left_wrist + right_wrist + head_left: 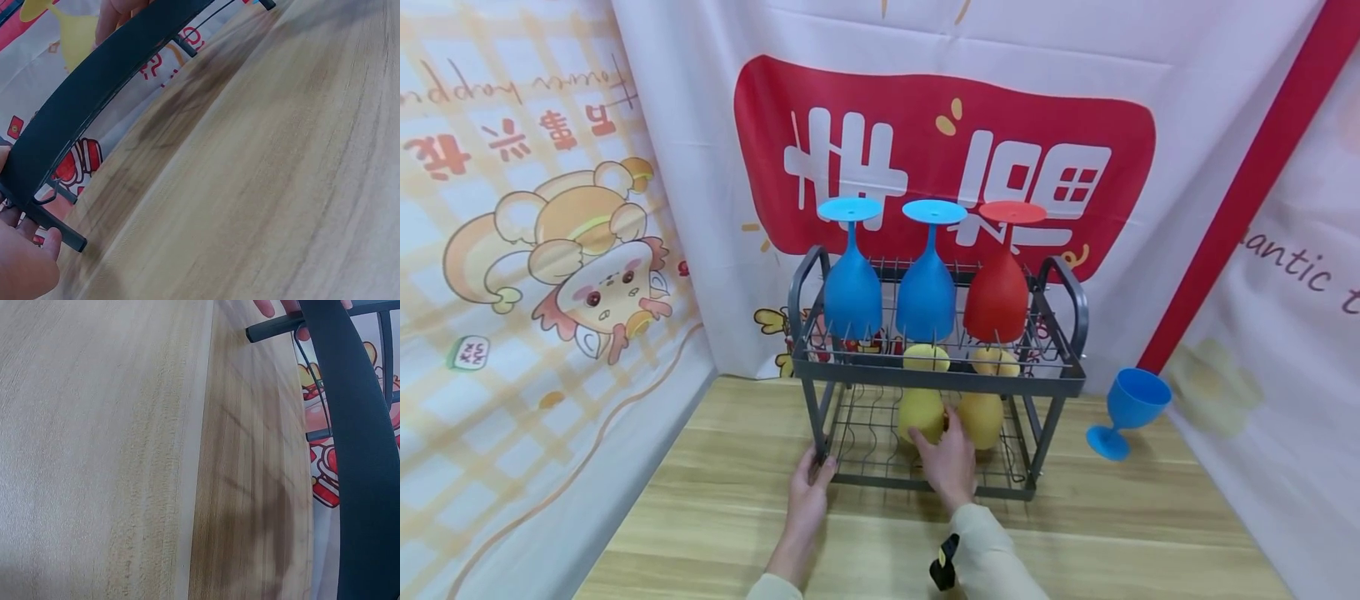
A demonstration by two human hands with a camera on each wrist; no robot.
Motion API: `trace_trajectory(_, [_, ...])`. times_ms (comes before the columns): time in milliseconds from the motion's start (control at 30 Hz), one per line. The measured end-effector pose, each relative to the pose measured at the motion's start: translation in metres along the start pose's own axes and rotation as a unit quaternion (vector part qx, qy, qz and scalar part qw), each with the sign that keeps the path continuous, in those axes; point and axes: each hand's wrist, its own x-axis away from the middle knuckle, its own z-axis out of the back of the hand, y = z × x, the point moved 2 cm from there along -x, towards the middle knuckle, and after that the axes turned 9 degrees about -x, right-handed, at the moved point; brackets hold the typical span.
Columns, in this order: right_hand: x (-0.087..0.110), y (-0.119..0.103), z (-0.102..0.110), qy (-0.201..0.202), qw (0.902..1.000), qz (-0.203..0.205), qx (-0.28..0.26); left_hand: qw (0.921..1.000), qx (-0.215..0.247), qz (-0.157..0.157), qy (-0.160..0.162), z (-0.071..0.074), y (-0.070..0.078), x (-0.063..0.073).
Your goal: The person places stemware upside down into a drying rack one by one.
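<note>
A dark two-tier dish rack (940, 379) stands on the table. My left hand (807, 496) grips its lower front left corner; the left wrist view shows the fingers at the rack's foot (59, 231). On the lower tier, two yellow goblets stand upside down side by side. My right hand (951, 462) reaches in over the front bar and holds the bowl of the left yellow goblet (920, 412), thumb in front and fingers between the two bowls. The right yellow goblet (983, 421) is just beside those fingers. The upper tier's front rail partly hides both goblets.
Upside down on the upper tier are a left blue goblet (852, 300), a middle blue goblet (926, 300) and a red goblet (997, 300). Another blue goblet (1131, 408) stands upright on the table, right of the rack. Printed cloth (700, 158) hangs behind and at both sides.
</note>
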Motion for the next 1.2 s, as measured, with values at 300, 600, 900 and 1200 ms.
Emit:
trace_trajectory(300, [0.002, -0.002, 0.002, 0.007, 1.0, 0.0, 0.002, 0.9999, -0.002, -0.005, 0.014, -0.002, 0.002, 0.0])
trace_trajectory(600, [0.019, 0.006, 0.025, 0.024, 0.9966, 0.055, -0.056, 0.9996, -0.011, -0.01, 0.024, -0.004, 0.001, 0.0])
trace_trajectory(900, [0.043, 0.027, 0.061, 0.001, 0.9873, 0.118, -0.106, 0.9994, -0.014, -0.016, 0.028, 0.0, -0.003, 0.001])
trace_trajectory(1200, [0.065, 0.061, 0.127, 0.065, 0.9857, 0.11, -0.109, 0.9993, -0.018, -0.013, 0.03, -0.002, -0.001, 0.0])
